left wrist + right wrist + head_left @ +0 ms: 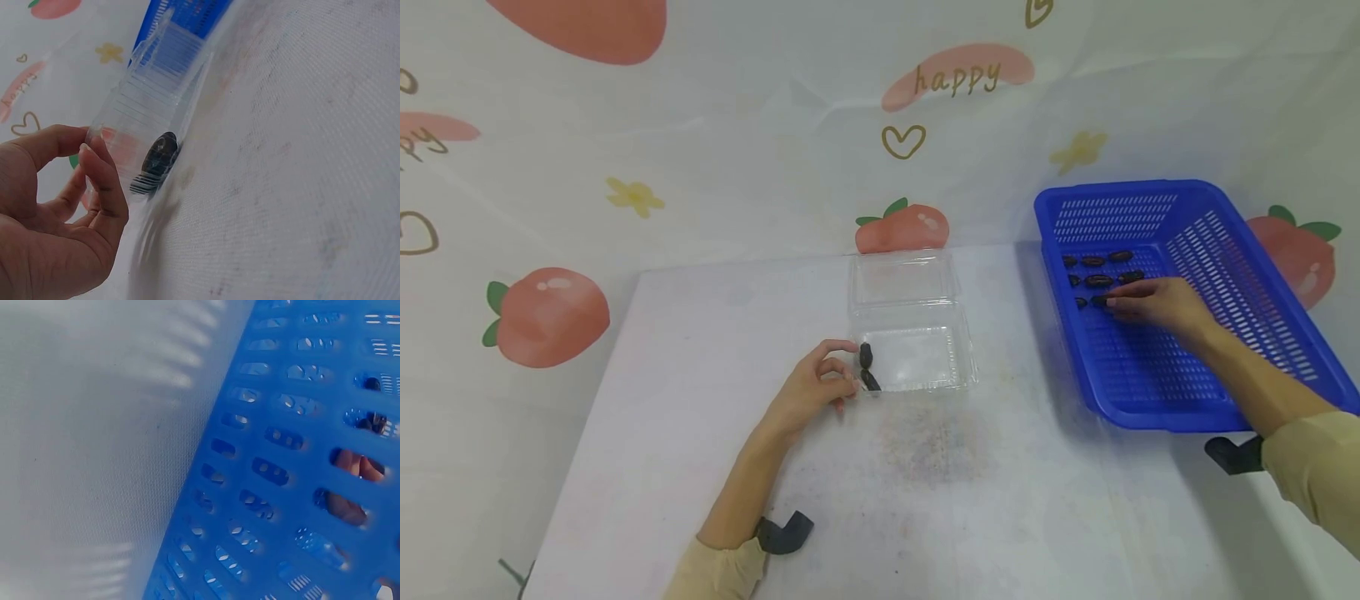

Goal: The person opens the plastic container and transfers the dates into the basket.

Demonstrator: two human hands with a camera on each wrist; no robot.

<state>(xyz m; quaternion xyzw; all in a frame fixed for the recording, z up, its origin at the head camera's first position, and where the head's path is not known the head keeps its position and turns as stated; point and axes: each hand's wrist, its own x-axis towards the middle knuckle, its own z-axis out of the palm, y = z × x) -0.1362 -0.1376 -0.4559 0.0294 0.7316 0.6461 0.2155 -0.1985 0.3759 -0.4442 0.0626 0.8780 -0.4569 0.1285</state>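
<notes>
Fingers of the left hand (814, 388) curl at the left wall of the clear plastic box (917, 360). The thumb and first finger sit at its edge, but I cannot tell if they pinch it or only touch it. That arm lies on the white table (647, 433), and the hand rests on its side. The box has its lid (902, 279) folded open at the back. Two small dark pieces (868, 367) lie inside it, close to the left wall, right by the fingers.

Over in the blue basket (1285, 333), the right hand (1157, 302) reaches in with the palm down. Its fingertips touch one dark piece (1099, 301) on the basket floor. I cannot tell if they have picked it up. More dark pieces (1105, 268) lie in rows just behind the hand, near the far wall. Through the basket holes, the right wrist view shows only bits of fingers (357, 465).
</notes>
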